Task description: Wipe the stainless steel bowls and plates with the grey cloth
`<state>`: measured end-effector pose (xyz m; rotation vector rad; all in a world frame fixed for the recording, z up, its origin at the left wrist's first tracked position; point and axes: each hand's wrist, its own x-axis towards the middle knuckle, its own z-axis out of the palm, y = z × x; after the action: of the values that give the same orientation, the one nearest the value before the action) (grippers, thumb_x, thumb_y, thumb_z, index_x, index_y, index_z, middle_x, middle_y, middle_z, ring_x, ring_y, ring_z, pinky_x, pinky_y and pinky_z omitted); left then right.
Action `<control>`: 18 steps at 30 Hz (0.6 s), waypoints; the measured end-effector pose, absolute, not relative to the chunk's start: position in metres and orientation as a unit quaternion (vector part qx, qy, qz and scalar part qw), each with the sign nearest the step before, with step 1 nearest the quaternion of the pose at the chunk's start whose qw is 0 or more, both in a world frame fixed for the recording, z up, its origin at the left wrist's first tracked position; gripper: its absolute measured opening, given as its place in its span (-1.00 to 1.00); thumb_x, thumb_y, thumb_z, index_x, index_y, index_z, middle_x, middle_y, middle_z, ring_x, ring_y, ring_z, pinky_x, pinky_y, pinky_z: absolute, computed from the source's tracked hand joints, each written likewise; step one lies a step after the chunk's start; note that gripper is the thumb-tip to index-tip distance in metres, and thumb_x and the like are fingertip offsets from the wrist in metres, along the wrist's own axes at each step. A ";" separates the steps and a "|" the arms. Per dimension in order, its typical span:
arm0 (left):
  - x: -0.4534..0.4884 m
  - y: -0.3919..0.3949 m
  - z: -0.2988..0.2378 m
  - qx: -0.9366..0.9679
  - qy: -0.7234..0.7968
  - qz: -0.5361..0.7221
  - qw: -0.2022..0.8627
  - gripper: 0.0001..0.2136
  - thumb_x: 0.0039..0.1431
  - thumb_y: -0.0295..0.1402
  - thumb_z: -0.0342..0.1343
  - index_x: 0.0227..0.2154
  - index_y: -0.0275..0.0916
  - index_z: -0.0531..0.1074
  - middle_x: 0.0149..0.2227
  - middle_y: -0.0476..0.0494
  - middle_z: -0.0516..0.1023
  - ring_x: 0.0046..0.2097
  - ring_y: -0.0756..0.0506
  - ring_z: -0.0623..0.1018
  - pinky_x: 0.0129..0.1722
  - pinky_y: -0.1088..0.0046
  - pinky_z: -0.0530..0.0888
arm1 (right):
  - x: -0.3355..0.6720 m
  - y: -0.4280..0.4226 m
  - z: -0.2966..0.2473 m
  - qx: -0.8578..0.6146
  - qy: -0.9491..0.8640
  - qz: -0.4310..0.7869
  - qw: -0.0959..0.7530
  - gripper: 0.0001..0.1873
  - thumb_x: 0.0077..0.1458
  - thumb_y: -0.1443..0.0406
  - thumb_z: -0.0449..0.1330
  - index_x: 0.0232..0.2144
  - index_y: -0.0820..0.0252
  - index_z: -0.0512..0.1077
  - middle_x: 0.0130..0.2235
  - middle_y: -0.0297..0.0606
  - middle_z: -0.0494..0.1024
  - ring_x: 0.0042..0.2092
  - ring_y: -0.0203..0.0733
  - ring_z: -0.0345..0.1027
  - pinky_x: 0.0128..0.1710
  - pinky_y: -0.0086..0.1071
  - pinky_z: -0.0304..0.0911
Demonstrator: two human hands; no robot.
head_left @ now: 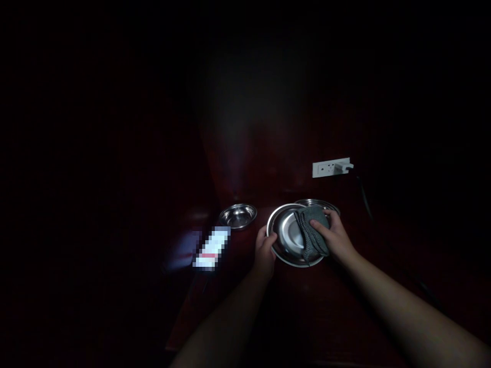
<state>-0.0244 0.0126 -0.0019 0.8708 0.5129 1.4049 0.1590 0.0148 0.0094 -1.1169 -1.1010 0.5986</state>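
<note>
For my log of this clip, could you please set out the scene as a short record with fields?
Light: very dim, surroundings black
Grip: left hand holds the steel plate by its rim
Cloth: right hand presses a grey cloth onto that plate
Behind: second plate, partly hidden
Left: small steel dish and lit screen on the table
Wall: wall socket with white plug

plate [287,236]: silvery steel, bright glint across the middle
cloth [311,232]: dark grey, fine speckled weave
small bowl [238,215]: silvery, shiny
rear plate [320,203]: silvery rim
power strip [330,167]: white, with white plug [344,165] and black cable [364,197]
table [307,306]: deep reddish brown, nearly black in shadow
screen [211,248]: pale bluish white, blocky — one red band
</note>
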 end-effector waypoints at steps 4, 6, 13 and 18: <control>-0.026 0.011 0.000 0.400 0.274 0.583 0.652 -0.62 -0.11 -0.35 0.17 -0.15 -0.21 0.32 -0.18 -0.14 0.47 -0.13 -0.14 0.47 -0.14 0.31 0.40 | 0.154 0.014 0.012 -0.514 -0.489 0.239 0.663 -0.46 -0.29 0.02 0.28 -0.27 0.10 0.21 -0.32 -0.31 0.37 -0.29 -0.12 0.29 -0.28 -0.25 0.22; -0.025 0.008 0.000 0.393 0.295 0.561 0.667 -0.61 -0.09 -0.31 0.17 -0.13 -0.20 0.31 -0.17 -0.16 0.47 -0.15 -0.16 0.49 -0.18 0.25 0.43 | 0.152 0.013 0.012 -0.538 -0.475 0.214 0.663 -0.45 -0.31 0.01 0.28 -0.29 0.10 0.21 -0.33 -0.31 0.36 -0.29 -0.13 0.29 -0.27 -0.25 0.21; -0.017 0.002 -0.006 0.362 0.303 0.586 0.658 -0.58 -0.08 -0.26 0.19 -0.11 -0.22 0.31 -0.13 -0.23 0.48 -0.16 -0.17 0.51 -0.19 0.20 0.46 | 0.146 0.009 0.013 -0.563 -0.444 0.221 0.661 -0.42 -0.33 -0.03 0.25 -0.30 0.13 0.20 -0.28 -0.26 0.37 -0.27 -0.14 0.29 -0.27 -0.28 0.21; -0.010 0.001 -0.007 0.367 0.268 0.622 0.638 -0.58 -0.07 -0.27 0.18 -0.10 -0.25 0.32 -0.09 -0.25 0.47 -0.12 -0.16 0.50 -0.09 0.23 0.41 | 0.143 0.009 0.013 -0.558 -0.437 0.235 0.665 -0.42 -0.31 -0.04 0.24 -0.29 0.13 0.18 -0.28 -0.26 0.37 -0.27 -0.13 0.30 -0.27 -0.26 0.21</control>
<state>-0.0102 0.0007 -0.0070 0.8385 0.6108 1.4202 0.1433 0.0087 0.0133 -1.2591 -0.9878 0.5297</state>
